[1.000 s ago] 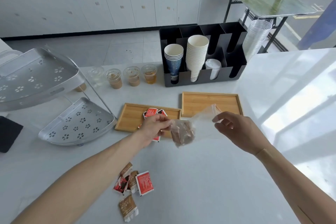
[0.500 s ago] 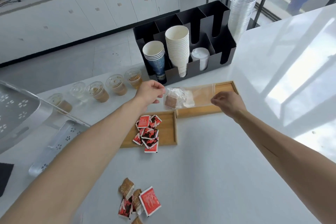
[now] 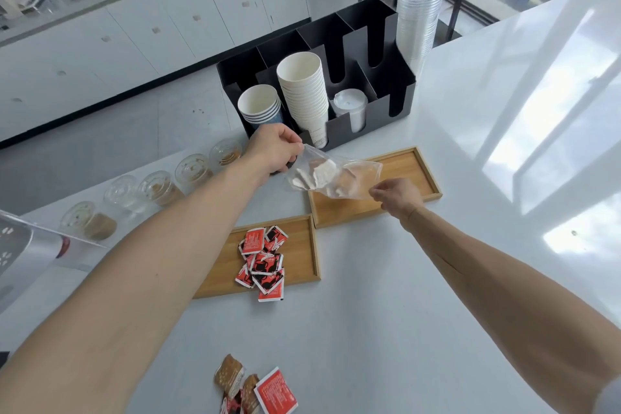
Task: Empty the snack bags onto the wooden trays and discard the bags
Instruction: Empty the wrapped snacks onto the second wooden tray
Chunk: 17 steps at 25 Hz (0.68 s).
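Two rectangular wooden trays lay on the white worktop (image 3: pixel 420 296), the far one (image 3: pixel 408 166) bare beneath a clear plastic snack bag (image 3: pixel 331 178) pinched by left hand (image 3: pixel 274 151) and right hand (image 3: pixel 396 197), apparently mid-emptying; tipping its mouth downward seemed next.

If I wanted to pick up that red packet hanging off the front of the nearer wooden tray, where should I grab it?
Probably pinch the red packet by its front edge, coming from the near side: that edge overhangs the nearer tray rim, with bare counter beneath, while other packets crowd behind.
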Motion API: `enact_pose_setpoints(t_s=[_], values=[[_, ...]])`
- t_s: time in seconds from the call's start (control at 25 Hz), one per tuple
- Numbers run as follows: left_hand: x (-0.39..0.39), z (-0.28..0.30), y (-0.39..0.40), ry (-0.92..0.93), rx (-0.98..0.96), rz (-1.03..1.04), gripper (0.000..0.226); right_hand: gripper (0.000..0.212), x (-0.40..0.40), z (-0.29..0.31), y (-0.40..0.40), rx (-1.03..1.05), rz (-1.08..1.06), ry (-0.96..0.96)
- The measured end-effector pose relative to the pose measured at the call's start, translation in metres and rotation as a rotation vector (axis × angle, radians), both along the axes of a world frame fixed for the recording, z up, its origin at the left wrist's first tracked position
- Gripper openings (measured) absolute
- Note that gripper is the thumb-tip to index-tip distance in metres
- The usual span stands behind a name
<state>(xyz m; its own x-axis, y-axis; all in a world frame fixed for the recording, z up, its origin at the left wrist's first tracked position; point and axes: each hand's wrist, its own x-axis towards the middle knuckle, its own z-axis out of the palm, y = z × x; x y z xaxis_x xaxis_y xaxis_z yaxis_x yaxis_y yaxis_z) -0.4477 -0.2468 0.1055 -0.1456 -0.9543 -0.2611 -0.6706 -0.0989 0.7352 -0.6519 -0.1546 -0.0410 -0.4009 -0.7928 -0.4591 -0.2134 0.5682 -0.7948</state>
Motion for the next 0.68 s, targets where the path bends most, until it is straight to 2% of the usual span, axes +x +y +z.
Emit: enact_pose_setpoints(t_s=[0.24, 0.44, 0.68], values=[[-0.024, 0.017, -0.007, -0.039, -0.026, -0.067, 0.008, 0.008, 0.003, -0.004, -0.007, 0.009, -0.054, -0.074], [-0.034, 0.032, -0.014, -0.075, -0.071, -0.107, 0.018, 0.014, 0.006, 0.001, -0.008, -0.015, -0.071, -0.185], [-0.045, 0.049, -0.016, -0.101, -0.130, -0.142, 0.010, 0.012, 0.011, 0.011, -0.013, -0.036, -0.081, -0.265]])
